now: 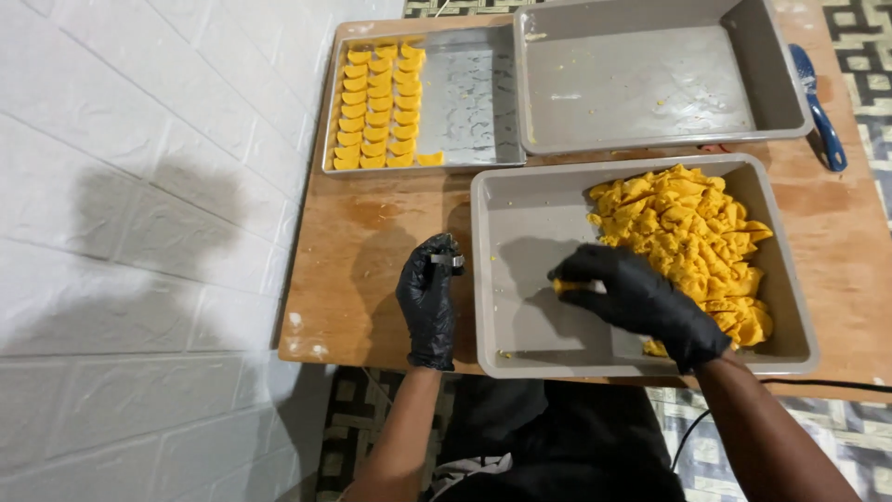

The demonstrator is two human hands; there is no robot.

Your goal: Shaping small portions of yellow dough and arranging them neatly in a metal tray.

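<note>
Both my hands wear black gloves. My right hand [641, 299] reaches into a grey tub [520, 209] and pinches a piece of yellow dough [565, 285] at the edge of a big heap of yellow dough scraps [692, 242]. My left hand [428, 297] hovers over the wooden table [372, 242] just left of the tub, closed around a small metal mould or cutter [452, 261]. A metal tray [469, 102] at the back left carries neat rows of shaped yellow half-moon pieces [376, 107].
An empty grey tub [650, 74] stands at the back right. A blue-handled tool [822, 116] lies along its right side. A white brick-pattern wall [139, 232] borders the table on the left. A patterned floor shows below and behind the table.
</note>
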